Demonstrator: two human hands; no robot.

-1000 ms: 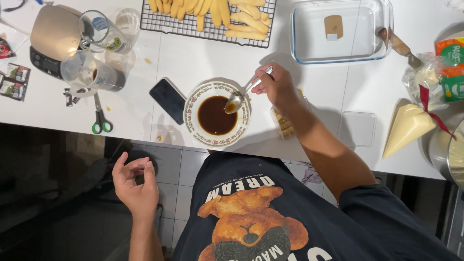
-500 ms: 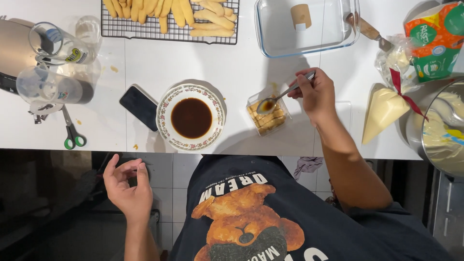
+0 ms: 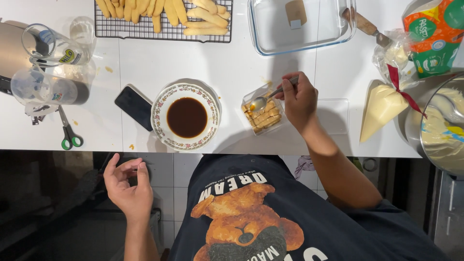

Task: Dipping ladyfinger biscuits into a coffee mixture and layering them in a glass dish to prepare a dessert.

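Observation:
My right hand (image 3: 299, 99) grips a metal spoon (image 3: 268, 97) whose bowl hovers over a small clear plastic container (image 3: 263, 115) packed with finger biscuits. To its left stands a floral-rimmed bowl (image 3: 185, 117) filled with dark brown liquid. Below the counter edge, my left hand (image 3: 129, 186) hangs loose with curled fingers, holding nothing.
A black phone (image 3: 134, 107) lies beside the bowl. A wire rack of finger biscuits (image 3: 164, 19) and a glass baking dish (image 3: 302, 24) sit at the back. A filled piping bag (image 3: 382, 108) and a metal bowl of cream (image 3: 442, 128) are right; green scissors (image 3: 67, 130) and jars left.
My right hand has carried the spoon from the bowl of dark liquid rightward to the small container of biscuits. My left hand stays below the counter.

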